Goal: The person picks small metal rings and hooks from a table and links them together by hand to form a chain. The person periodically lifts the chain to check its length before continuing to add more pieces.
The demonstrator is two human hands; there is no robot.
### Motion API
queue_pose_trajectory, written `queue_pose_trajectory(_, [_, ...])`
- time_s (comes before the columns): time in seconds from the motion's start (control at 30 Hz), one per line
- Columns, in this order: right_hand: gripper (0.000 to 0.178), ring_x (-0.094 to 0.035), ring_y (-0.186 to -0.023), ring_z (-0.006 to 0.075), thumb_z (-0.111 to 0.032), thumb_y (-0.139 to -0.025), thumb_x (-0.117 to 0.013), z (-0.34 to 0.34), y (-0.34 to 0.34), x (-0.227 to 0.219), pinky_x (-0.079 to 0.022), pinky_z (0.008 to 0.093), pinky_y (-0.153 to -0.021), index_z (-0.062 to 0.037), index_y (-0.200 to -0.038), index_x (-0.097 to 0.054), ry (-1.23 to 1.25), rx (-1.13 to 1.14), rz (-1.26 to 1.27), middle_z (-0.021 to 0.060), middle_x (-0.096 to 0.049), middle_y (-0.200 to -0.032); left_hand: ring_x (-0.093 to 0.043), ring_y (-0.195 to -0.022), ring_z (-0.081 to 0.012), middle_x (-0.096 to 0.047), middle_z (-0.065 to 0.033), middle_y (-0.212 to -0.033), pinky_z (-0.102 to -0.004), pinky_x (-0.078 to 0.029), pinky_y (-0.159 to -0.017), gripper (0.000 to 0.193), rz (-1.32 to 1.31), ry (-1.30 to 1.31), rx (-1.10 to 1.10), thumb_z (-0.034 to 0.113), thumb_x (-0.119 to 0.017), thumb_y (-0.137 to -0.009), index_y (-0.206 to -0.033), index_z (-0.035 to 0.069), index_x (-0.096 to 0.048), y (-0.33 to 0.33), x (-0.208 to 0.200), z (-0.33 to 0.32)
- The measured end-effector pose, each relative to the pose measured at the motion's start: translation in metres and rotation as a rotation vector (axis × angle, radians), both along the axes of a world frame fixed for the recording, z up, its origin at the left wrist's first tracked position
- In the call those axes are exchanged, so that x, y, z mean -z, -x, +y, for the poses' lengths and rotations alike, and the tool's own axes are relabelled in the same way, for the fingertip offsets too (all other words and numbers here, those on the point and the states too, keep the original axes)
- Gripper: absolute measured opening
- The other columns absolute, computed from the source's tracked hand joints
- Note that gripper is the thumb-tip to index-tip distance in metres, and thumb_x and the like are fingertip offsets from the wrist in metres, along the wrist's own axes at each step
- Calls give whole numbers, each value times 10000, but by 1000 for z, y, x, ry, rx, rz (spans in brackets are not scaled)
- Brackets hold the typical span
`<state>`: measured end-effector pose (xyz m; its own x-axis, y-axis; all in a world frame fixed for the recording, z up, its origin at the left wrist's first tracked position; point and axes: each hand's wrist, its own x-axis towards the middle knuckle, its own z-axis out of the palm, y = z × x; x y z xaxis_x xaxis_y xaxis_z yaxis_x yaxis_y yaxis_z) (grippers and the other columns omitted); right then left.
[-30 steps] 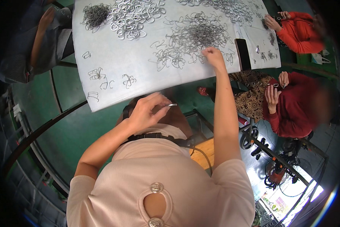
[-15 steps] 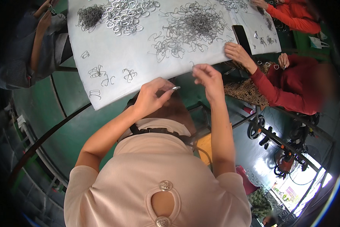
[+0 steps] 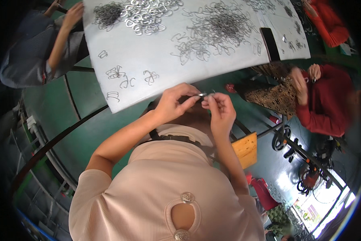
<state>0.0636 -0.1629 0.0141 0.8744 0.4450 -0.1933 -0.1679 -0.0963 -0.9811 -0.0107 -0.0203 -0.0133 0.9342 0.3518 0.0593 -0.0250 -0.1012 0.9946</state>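
My left hand [image 3: 176, 103] is closed, pinching a small silver metal piece [image 3: 202, 95] seen nearly edge-on. Facing it, my right hand [image 3: 221, 110] is closed on a thin bent wire [image 3: 213, 92], its fingertips close against the silver piece. Both hands are just off the near edge of the white table [image 3: 164, 86], above my lap. On the tabletop lie a heap of silver metal rings [image 3: 148, 16], a wide tangle of thin bent wires [image 3: 224, 30] and a denser dark wire pile [image 3: 107, 15]. Several loose bent wires [image 3: 150, 77] are scattered near the left front corner.
A black phone [image 3: 269, 44] lies on the table's right part. At the right a person in a dark red sleeve [image 3: 321, 104] works; another in orange-red [image 3: 333, 24] is farther back. A third person's arm [image 3: 60, 44] is at the left. A wooden board [image 3: 245, 150] is below right.
My right hand has come down and left from the table edge with the wire, meeting the silver piece in my left hand. The neighbour's hand has left the table by the phone.
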Motion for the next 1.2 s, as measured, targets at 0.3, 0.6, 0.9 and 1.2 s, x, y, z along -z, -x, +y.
queue_pose_trajectory(0.3, [65, -638, -703, 105, -9, -869, -595, -6, 4, 3, -496, 213, -596, 21, -926, -586, 120, -151, -266, 77, -657, -821, -574, -929, -302, -643, -111, -976, -385, -483, -817, 205, 224, -782, -412, 102, -573, -820, -1001, 48, -653, -57, 60, 157])
queue_pose_trajectory(0.6, [63, -603, -669, 95, -9, -857, -611, 2, -7, 3, -487, 226, -599, 27, -903, -587, 126, -184, -248, 70, -629, -811, -562, -955, -252, -598, -65, -934, -364, -508, -771, 154, 275, -1283, -110, 51, -545, -776, -919, 48, -601, -85, 83, 204])
queue_pose_trajectory(0.9, [77, -609, -670, 104, -14, -850, -621, 5, -10, 8, -493, 235, -605, 22, -908, -585, 136, -184, -227, 74, -625, -805, -627, -827, -228, -644, -116, -869, -338, -508, -723, 108, 398, -716, -300, 75, -610, -805, -903, 29, -608, -69, 40, 173])
queue_pose_trajectory(1.2, [69, -621, -635, 119, -28, -852, -619, 17, -11, 15, -506, 258, -587, 11, -895, -583, 155, -163, -219, 84, -626, -779, -638, -785, -123, -679, -75, -868, -252, -514, -731, 168, 240, 374, -198, 57, -656, -827, -975, -18, -635, -31, -2, 42])
